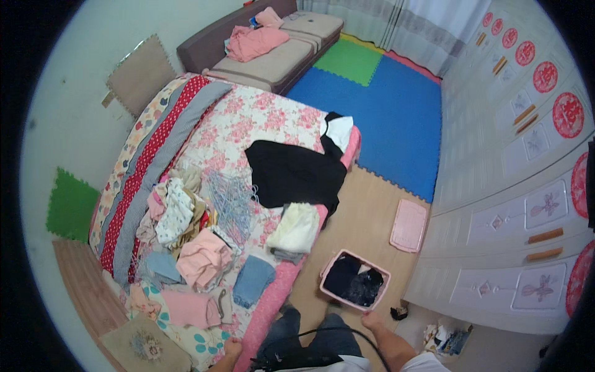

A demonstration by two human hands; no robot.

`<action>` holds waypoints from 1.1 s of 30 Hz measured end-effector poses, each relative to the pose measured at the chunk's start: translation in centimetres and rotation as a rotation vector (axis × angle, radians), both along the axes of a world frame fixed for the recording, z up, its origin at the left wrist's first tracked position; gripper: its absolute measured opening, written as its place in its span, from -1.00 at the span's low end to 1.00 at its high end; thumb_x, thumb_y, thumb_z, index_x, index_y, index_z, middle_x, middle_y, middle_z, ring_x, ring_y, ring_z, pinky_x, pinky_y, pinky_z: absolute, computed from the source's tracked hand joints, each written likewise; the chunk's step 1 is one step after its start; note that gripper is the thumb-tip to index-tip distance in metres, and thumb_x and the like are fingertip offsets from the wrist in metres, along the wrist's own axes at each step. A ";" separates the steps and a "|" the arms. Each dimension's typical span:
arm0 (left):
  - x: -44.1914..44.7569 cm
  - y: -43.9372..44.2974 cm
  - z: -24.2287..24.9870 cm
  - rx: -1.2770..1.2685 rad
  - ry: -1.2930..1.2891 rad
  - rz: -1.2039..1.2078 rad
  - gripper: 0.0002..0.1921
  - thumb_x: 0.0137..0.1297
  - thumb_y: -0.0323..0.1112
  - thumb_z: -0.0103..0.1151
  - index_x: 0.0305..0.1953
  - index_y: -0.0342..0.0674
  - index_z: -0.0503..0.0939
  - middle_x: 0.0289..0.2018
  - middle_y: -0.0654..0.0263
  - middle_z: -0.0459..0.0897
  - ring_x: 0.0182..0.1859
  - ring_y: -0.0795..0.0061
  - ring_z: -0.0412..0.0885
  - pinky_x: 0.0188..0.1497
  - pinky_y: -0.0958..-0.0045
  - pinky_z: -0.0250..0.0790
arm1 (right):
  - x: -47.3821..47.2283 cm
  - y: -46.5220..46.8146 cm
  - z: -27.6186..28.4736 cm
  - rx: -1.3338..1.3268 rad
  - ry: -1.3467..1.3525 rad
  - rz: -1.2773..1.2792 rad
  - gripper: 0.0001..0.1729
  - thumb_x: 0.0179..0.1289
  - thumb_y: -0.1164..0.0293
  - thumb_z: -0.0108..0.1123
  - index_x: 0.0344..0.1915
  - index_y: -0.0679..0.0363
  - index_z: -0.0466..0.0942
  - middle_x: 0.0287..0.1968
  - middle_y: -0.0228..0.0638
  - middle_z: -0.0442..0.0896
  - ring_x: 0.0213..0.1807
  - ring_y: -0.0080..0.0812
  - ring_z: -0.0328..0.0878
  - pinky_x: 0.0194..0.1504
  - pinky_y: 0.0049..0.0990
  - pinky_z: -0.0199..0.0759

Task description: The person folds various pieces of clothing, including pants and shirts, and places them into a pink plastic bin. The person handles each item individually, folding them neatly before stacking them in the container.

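My left hand [233, 347], fingers curled and nothing visible in it, is at the bed's near edge, close to a folded pink garment [193, 308] and folded blue jeans [253, 280]. Past my knees, a pink plastic storage box [346, 303] stands on the floor with dark clothes [344, 274] inside. My right hand [370, 320] appears at the box's near rim, fingers curled; whether it grips the rim or is only above it is unclear. On the bed lie a black garment [295, 174], a folded cream garment [295, 228] and a crumpled pink garment [204, 258].
Wire hangers [230, 200] lie tangled beside a clothes heap [174, 209] on the bed. A pink lid [409, 225] is on the floor by the white wardrobe [502, 204]. Blue foam mats [362, 121] lead to a sofa [265, 60]. A black cable [344, 329] crosses before my legs.
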State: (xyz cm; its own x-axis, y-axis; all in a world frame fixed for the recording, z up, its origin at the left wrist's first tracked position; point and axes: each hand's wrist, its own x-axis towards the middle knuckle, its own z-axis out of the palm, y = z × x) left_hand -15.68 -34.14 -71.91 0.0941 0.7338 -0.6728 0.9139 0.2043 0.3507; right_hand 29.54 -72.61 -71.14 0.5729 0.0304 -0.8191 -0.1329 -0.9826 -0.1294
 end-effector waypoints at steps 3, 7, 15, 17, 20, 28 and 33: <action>-0.4 1.4 1.7 0.049 -0.024 0.006 -0.90 0.15 -0.48 0.11 -0.38 -0.21 0.66 -0.56 0.21 0.66 -0.46 0.29 0.65 -0.38 0.32 0.47 | 0.2 8.1 0.7 0.155 -0.209 -0.010 -0.58 0.33 0.17 0.12 0.07 0.10 0.67 0.01 -0.04 0.73 0.11 0.01 0.65 0.20 -0.19 0.49; 2.3 5.1 2.5 -0.023 -0.082 0.179 -0.88 0.26 -0.51 0.05 -0.30 -0.26 0.63 -0.54 0.28 0.61 -0.43 0.38 0.65 -0.40 0.42 0.47 | 3.8 17.7 1.9 0.340 -0.278 -0.017 -0.65 0.22 0.30 0.16 -0.06 0.15 0.73 -0.03 0.02 0.73 0.05 0.03 0.68 0.18 -0.20 0.51; 1.8 4.9 4.3 -0.017 -0.225 0.135 -0.80 0.46 -0.31 0.05 -0.34 -0.26 0.48 -0.60 0.34 0.39 -0.53 0.51 0.32 -0.48 0.35 0.21 | 24.6 31.1 -6.0 0.311 -0.433 0.045 -0.64 0.21 0.33 0.11 -0.08 0.21 0.74 -0.04 0.10 0.71 0.08 0.09 0.63 0.20 -0.15 0.49; 0.6 4.2 5.9 -0.137 -0.085 0.150 -0.80 0.45 -0.27 0.10 -0.19 -0.32 0.54 -0.43 0.23 0.55 -0.41 0.43 0.51 -0.39 0.40 0.38 | 31.0 35.9 -7.2 0.320 -0.510 0.272 -0.68 0.21 0.39 0.12 -0.09 0.19 0.72 -0.05 0.04 0.70 0.06 0.07 0.62 0.16 -0.11 0.51; 4.3 2.6 7.5 -0.243 -0.009 0.233 -0.78 0.45 -0.25 0.11 -0.16 -0.32 0.54 -0.39 0.22 0.57 -0.39 0.41 0.53 -0.37 0.39 0.41 | 38.9 42.8 -8.9 0.494 -0.750 0.431 -0.78 0.13 0.50 0.14 -0.20 0.19 0.64 0.00 -0.03 0.61 0.04 0.09 0.58 0.13 -0.05 0.49; 11.4 0.6 9.9 -0.339 -0.016 0.374 -0.74 0.46 -0.21 0.13 -0.09 -0.33 0.55 -0.30 0.17 0.60 -0.32 0.36 0.60 -0.31 0.38 0.48 | 45.3 53.3 -10.8 0.310 -0.575 0.477 -0.67 0.21 0.40 0.14 -0.04 0.13 0.68 0.05 -0.16 0.64 0.11 -0.02 0.56 0.13 -0.11 0.54; 12.6 -1.4 10.9 -0.323 -0.053 0.422 -0.71 0.47 -0.19 0.14 -0.05 -0.34 0.56 -0.24 0.14 0.63 -0.27 0.33 0.64 -0.27 0.37 0.52 | 35.1 56.2 -12.4 0.595 -0.421 0.939 -0.72 0.11 0.40 0.27 -0.13 0.10 0.69 -0.02 -0.22 0.64 0.04 -0.11 0.58 0.03 -0.14 0.57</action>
